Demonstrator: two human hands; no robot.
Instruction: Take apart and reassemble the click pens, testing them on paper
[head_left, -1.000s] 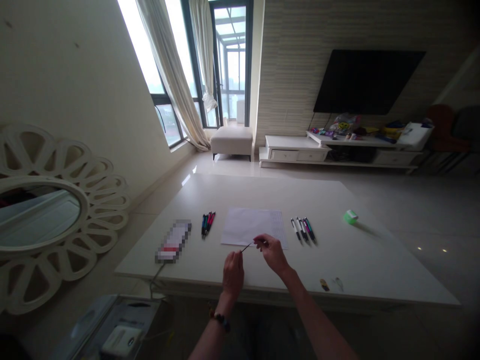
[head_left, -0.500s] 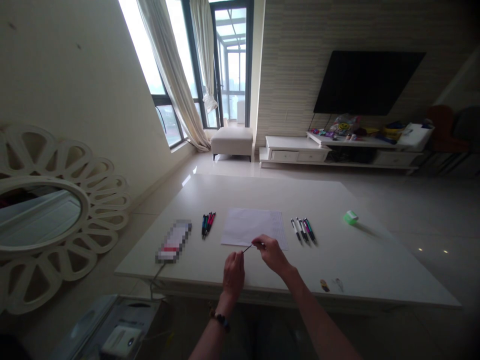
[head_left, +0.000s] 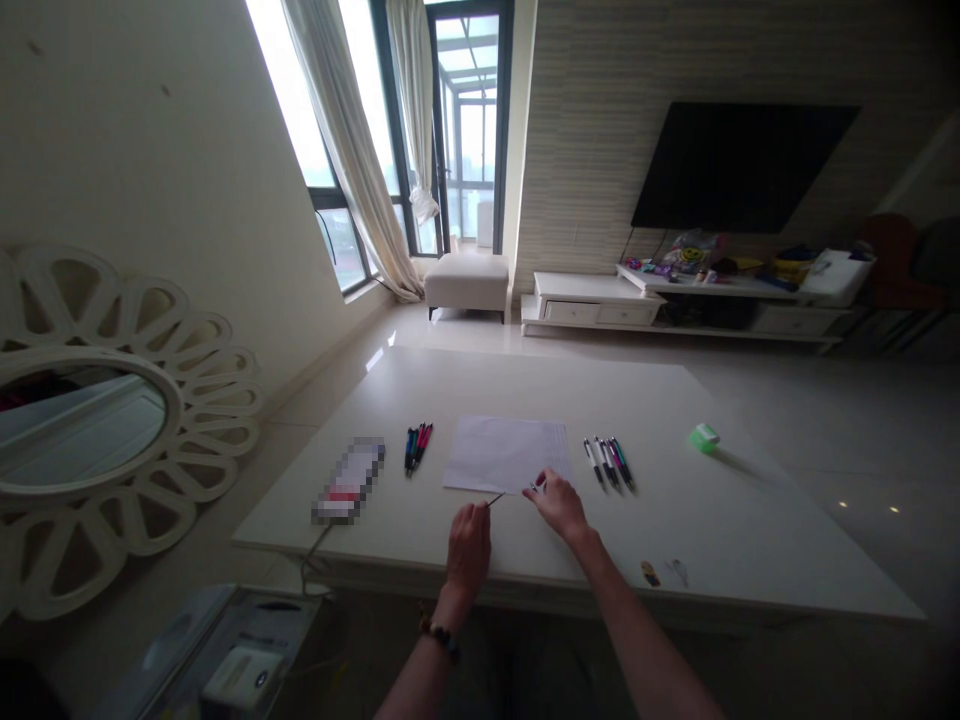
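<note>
My left hand point(head_left: 469, 545) is closed on a thin dark stick-like piece point(head_left: 495, 499), which points up and to the right just below the paper. My right hand point(head_left: 559, 505) pinches a small part, too small to name, over the lower right corner of the white paper point(head_left: 499, 455). A gap separates the two hands. Several blue, black and red pens point(head_left: 417, 448) lie left of the paper. To its right lie several white, purple and green pens point(head_left: 609, 463).
On the white table point(head_left: 750, 530) are a blurred phone point(head_left: 351, 482) with a cable at the left, a green and white object point(head_left: 704, 437) at the right, and two small flat items point(head_left: 650, 573) near the front edge. An open case point(head_left: 247, 650) stands below left.
My right hand has moved to the right, away from my left hand, with a small part between its fingers. The dark piece stays in my left hand.
</note>
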